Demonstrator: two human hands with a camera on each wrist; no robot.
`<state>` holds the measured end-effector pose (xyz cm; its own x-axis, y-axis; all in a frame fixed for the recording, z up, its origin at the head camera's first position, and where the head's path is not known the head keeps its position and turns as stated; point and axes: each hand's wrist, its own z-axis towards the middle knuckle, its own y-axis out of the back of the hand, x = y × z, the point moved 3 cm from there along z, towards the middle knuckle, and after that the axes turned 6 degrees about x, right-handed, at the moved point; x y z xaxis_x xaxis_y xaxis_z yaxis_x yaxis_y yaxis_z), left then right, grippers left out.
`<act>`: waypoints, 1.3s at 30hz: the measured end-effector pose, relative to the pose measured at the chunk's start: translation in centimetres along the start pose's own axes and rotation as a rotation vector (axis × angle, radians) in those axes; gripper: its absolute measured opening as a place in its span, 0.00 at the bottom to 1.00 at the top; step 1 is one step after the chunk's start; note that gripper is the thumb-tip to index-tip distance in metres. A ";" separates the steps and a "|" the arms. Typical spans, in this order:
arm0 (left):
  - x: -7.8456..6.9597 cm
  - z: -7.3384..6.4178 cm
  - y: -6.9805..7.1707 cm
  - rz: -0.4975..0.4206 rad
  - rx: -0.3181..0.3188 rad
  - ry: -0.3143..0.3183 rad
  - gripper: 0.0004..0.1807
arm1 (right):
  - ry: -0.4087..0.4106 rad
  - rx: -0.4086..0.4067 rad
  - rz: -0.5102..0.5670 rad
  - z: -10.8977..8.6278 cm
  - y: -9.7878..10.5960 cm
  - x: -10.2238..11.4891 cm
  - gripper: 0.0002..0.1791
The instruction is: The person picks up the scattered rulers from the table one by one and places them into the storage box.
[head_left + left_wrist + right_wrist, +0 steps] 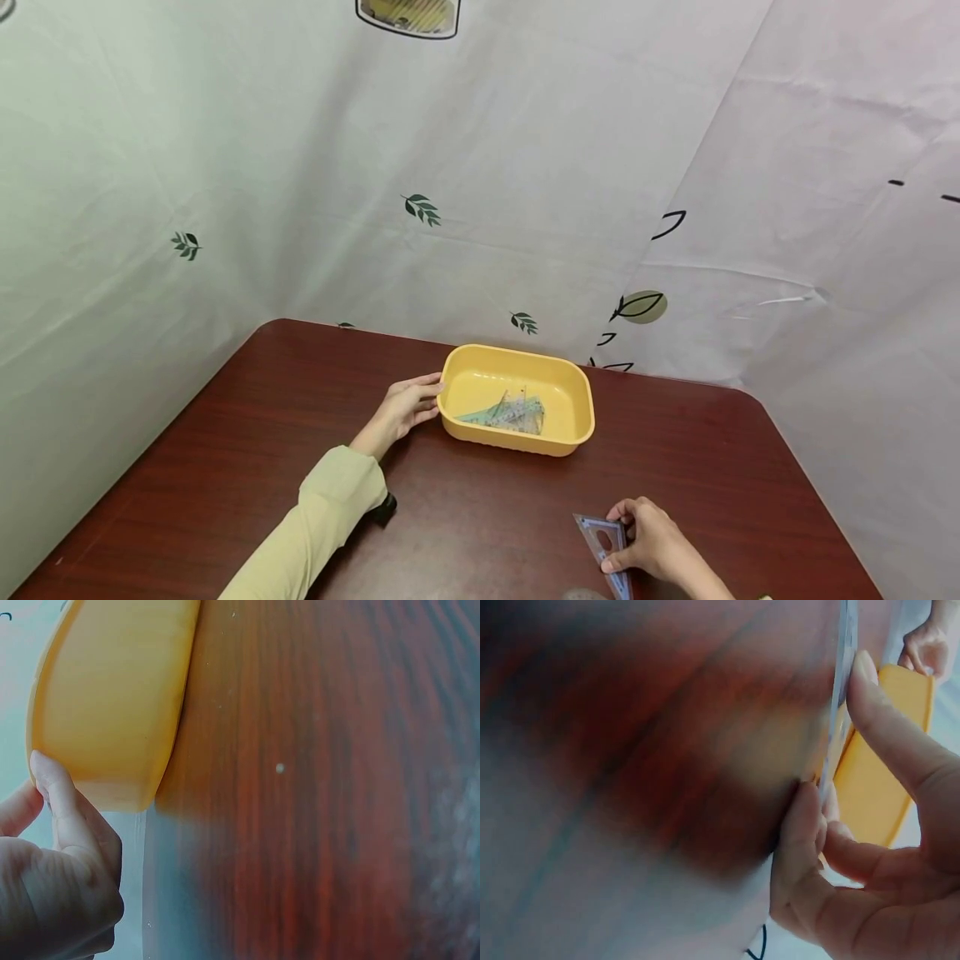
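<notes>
A yellow plastic basin (517, 357) stands towards the back of the table, with several thin clear and green-tinted pieces (506, 414) overlapping inside; I cannot tell their exact kinds. At the basin's left end, my left hand (411, 404) holds the rim, thumb and fingers at its edge. The left wrist view shows the fingertips against the basin's wall (120, 712). Nearer the front right, my right hand (654, 540) pinches a clear set square (596, 533) with blue markings. In the right wrist view the set square (841, 667) appears edge-on between thumb and fingers.
Part of a clear, rounded piece (583, 594) shows at the bottom edge of the head view. A small black object (385, 509) sits by the left sleeve. The dark red-brown table (465, 517) has white patterned sheeting (480, 250) behind and beside it.
</notes>
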<state>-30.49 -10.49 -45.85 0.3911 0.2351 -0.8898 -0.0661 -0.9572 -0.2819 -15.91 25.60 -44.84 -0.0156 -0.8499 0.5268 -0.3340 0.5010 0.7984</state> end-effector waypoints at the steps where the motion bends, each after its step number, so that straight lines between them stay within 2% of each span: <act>1: 0.0 0.0 0.0 0.003 0.000 0.000 0.25 | 0.019 -0.005 0.016 0.0 0.0 -0.1 0.30; 5: 0.0 0.1 0.1 0.009 -0.003 0.002 0.25 | 0.087 0.017 0.128 -0.1 0.1 -0.3 0.30; 10: 0.0 0.0 0.0 0.001 0.000 -0.005 0.25 | 0.101 0.091 0.338 0.2 0.3 -0.7 0.27; 14: 0.0 -0.2 0.1 -0.006 0.016 -0.012 0.25 | 0.149 0.120 0.466 0.3 0.5 -0.8 0.25; 18: 0.0 -0.2 0.2 -0.008 0.028 -0.016 0.26 | 0.171 0.141 0.528 0.6 0.6 -0.8 0.24; 23: 0.0 -0.3 0.1 -0.007 0.024 -0.019 0.26 | 0.163 0.144 0.558 0.8 0.8 0.1 0.24; 32: 0.0 -0.3 0.2 -0.010 0.000 -0.010 0.26 | 0.230 0.108 0.507 1.8 2.3 3.2 0.22; 39: 0.0 -0.3 -0.1 0.005 0.035 -0.033 0.25 | 0.245 0.084 0.477 3.4 3.6 4.9 0.26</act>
<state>-30.22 -10.44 -45.76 0.3603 0.2360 -0.9025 -0.1008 -0.9520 -0.2892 -20.38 22.71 -40.40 0.0333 -0.4634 0.8855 -0.4177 0.7985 0.4335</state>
